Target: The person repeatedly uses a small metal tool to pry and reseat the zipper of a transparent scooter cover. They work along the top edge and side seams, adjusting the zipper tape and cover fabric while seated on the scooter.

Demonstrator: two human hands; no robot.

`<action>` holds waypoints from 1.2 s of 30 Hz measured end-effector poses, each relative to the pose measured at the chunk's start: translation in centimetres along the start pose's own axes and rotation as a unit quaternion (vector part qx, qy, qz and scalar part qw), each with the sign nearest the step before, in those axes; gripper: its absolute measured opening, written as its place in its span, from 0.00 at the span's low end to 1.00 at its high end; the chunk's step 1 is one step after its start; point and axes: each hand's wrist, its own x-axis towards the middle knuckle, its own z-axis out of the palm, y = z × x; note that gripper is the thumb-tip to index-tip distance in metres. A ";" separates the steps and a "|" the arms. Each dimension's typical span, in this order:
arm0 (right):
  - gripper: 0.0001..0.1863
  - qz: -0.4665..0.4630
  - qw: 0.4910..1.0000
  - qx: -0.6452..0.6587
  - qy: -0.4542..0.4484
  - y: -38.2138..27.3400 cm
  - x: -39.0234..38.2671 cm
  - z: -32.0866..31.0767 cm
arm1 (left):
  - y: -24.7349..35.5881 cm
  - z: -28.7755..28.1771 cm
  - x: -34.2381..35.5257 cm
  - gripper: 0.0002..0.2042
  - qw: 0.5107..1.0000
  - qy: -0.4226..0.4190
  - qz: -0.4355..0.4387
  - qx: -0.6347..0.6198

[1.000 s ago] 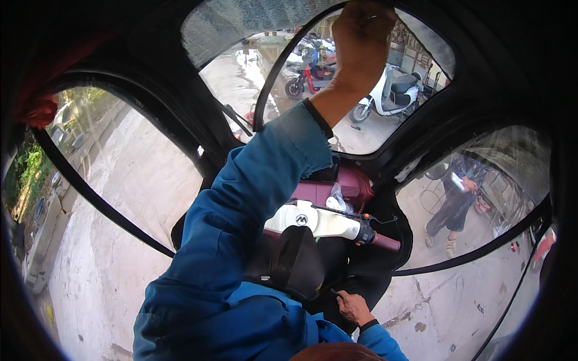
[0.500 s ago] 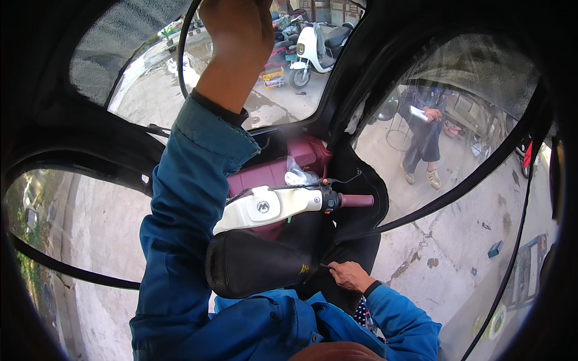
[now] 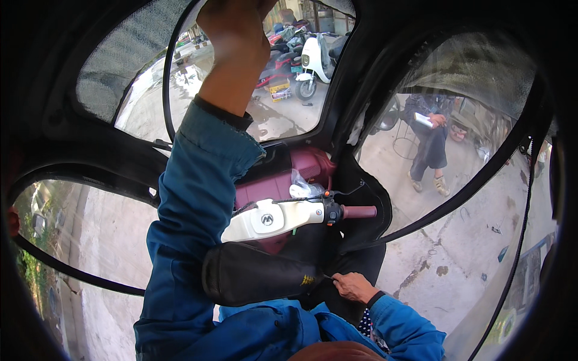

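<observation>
the thin tab (image 3: 327, 277) could slip free, since the right hand (image 3: 355, 286) seems to pinch it by the fingertips alone; a sideways pull could also swing the tapered black pouch (image 3: 256, 274) against the white handlebar cover (image 3: 268, 219) just beyond it, or hook it near the maroon handlebar grip (image 3: 359, 212); the blue left sleeve (image 3: 180, 210), close by the pouch's wide end, could drag it askew; the left hand (image 3: 235, 24) is raised at the far edge, its fingers cut off, so i cannot tell what they do; the pouch lies over the lap, left of the right hand; it looks smooth and padded, rounded at left, narrowing rightward to a small yellow mark
</observation>
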 end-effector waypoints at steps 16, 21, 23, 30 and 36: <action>0.16 0.000 1.000 -0.003 0.001 0.3 -0.1 0.3 | -0.7 2.7 -1.5 0.12 0.998 -0.021 -0.045 0.039; 0.16 -0.010 1.000 0.011 0.011 0.5 -0.2 0.5 | -0.9 2.9 -1.5 0.11 0.998 -0.029 -0.057 0.002; 0.16 -0.008 1.000 0.018 0.013 0.5 -0.1 0.5 | -1.0 2.6 -1.0 0.11 0.997 -0.044 -0.062 -0.028; 0.17 0.001 1.000 0.018 0.006 0.4 0.1 0.2 | -1.4 1.8 -1.5 0.10 0.997 -0.051 -0.040 0.031; 0.16 0.024 1.000 0.014 -0.010 0.4 0.0 0.3 | -1.5 2.1 -1.9 0.14 0.997 -0.060 -0.047 -0.028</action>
